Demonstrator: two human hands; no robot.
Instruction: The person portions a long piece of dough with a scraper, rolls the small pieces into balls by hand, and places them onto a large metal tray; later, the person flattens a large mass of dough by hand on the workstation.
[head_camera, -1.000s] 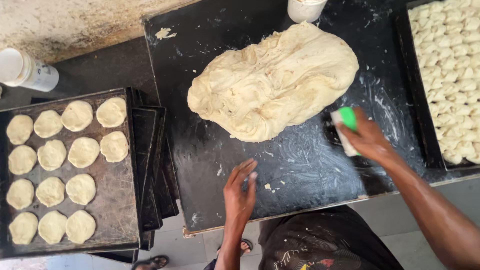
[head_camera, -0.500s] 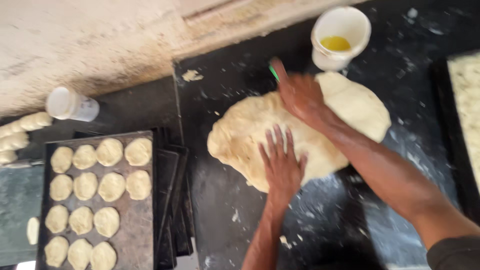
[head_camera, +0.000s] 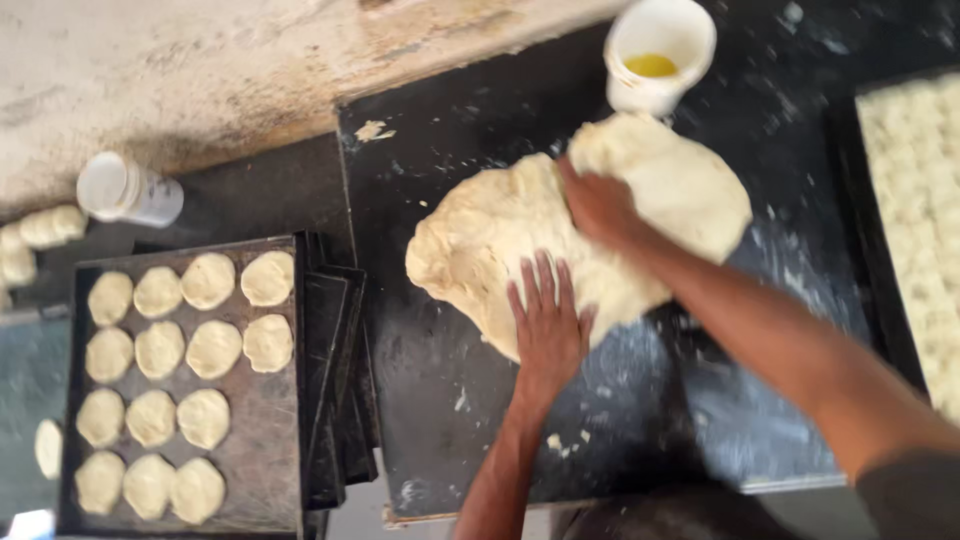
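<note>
14 dough rounds (head_camera: 186, 349), 2 cups (head_camera: 655, 50)

Both hands have moved onto the dough mass (head_camera: 500, 230); the green scraper is no longer visible.

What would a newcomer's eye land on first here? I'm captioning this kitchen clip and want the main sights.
First, the big pale mass of dough spread across the dark, floured worktop, with the left hand pressed flat on its near edge and the right hand pushing into its middle. Next, the dark baking tray at the left, holding rows of round dough pieces. A white cup of yellow liquid stands just beyond the dough.
</note>
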